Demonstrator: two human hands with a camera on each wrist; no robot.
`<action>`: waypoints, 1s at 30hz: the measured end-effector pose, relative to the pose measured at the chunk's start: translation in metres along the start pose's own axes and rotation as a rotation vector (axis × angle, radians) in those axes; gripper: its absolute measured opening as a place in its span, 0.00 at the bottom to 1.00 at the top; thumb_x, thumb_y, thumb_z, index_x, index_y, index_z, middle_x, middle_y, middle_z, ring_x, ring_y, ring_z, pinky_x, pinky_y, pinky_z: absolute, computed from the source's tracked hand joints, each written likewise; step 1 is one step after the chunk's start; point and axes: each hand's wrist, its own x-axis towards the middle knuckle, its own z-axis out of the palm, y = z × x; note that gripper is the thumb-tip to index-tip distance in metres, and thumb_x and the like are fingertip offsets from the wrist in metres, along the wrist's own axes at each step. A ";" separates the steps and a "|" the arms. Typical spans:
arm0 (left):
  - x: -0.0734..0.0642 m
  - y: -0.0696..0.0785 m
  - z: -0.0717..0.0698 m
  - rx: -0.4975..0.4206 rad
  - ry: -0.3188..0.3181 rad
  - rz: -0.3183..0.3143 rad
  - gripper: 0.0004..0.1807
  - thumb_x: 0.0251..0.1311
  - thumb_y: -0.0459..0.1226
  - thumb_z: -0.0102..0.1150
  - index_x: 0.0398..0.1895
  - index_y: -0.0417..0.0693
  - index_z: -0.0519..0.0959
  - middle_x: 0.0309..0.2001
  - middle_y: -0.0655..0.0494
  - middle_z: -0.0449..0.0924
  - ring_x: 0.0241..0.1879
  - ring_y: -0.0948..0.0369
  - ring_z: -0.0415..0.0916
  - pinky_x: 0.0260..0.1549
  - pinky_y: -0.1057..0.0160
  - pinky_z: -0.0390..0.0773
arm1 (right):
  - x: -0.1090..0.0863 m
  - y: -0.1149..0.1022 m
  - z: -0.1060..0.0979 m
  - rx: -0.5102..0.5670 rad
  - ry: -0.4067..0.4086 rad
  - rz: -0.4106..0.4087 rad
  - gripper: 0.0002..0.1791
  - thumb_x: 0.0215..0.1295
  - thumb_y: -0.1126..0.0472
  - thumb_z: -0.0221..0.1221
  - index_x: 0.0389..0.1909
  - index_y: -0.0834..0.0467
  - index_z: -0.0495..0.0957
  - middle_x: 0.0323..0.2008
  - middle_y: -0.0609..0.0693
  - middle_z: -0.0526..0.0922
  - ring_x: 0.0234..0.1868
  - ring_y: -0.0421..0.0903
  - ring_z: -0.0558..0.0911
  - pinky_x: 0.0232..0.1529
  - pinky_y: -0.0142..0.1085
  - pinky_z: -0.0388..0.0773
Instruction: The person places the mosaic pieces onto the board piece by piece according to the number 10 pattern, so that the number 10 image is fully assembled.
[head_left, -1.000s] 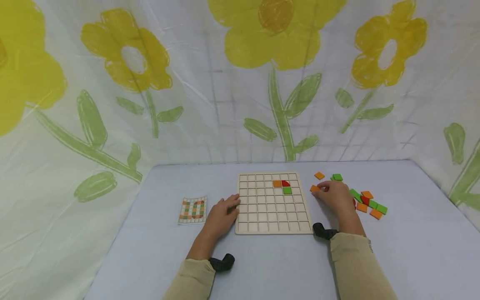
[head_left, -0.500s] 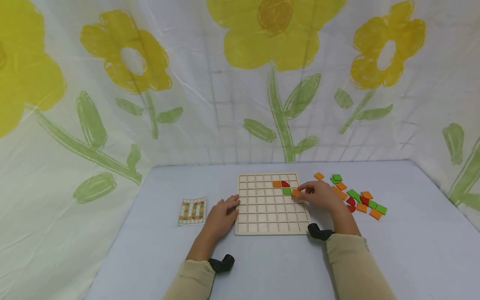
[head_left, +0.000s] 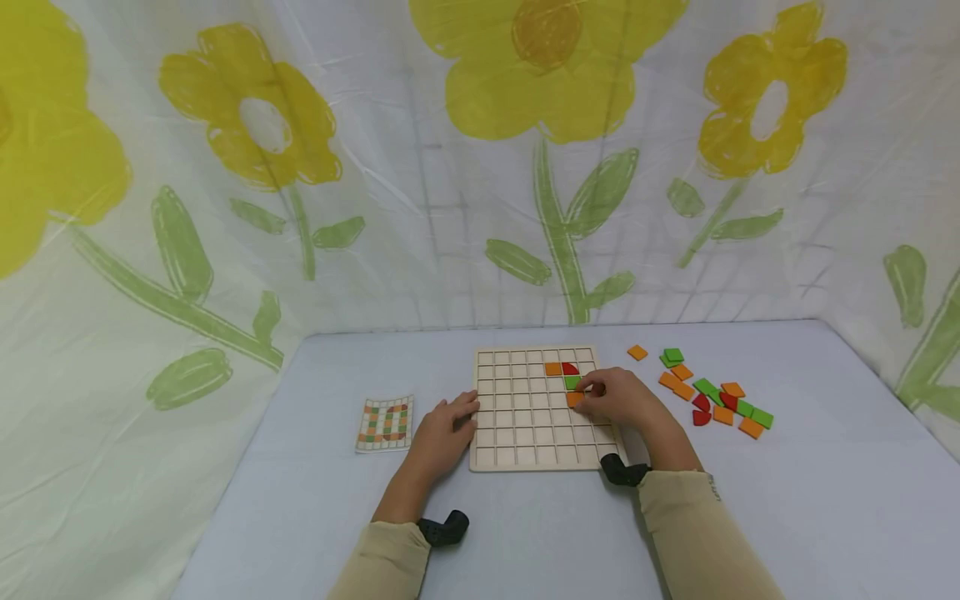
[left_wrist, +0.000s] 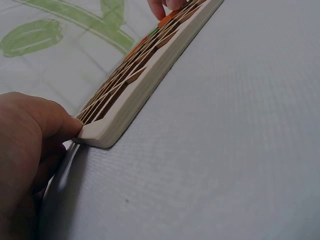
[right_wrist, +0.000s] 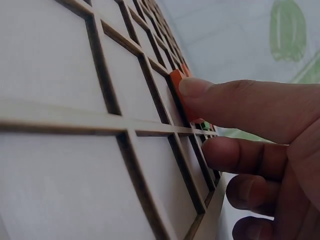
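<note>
On the table lies a pale wooden grid board (head_left: 517,429). An orange square tile (head_left: 553,369), a red quarter-round tile (head_left: 570,368) and a green square tile (head_left: 572,382) sit in its cells. My right hand (head_left: 622,400) pinches another orange tile (right_wrist: 184,95) between thumb and fingers, over a cell just below the green tile. In the right wrist view that tile is tilted against the grid ridges. My left hand (head_left: 442,437) rests against the board's left edge, fingers relaxed. The left wrist view shows its thumb (left_wrist: 62,122) touching the board's corner.
Loose orange, green and red tiles (head_left: 723,415) are scattered right of the board, with a lone orange tile (head_left: 637,352) near its far right corner. A pattern card (head_left: 385,423) lies to the left. Behind the table hangs a flower-printed cloth (head_left: 420,275).
My right hand has carried the orange tile leftward from the table beside the board to a cell below the green tile. The left hand stays at the board's edge.
</note>
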 end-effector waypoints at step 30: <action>-0.002 0.002 -0.001 -0.019 0.010 0.009 0.19 0.68 0.38 0.55 0.62 0.46 0.78 0.69 0.59 0.69 0.71 0.56 0.64 0.75 0.49 0.54 | -0.004 0.027 -0.023 -0.023 0.303 0.115 0.23 0.68 0.52 0.60 0.59 0.59 0.77 0.61 0.67 0.71 0.61 0.69 0.67 0.59 0.63 0.70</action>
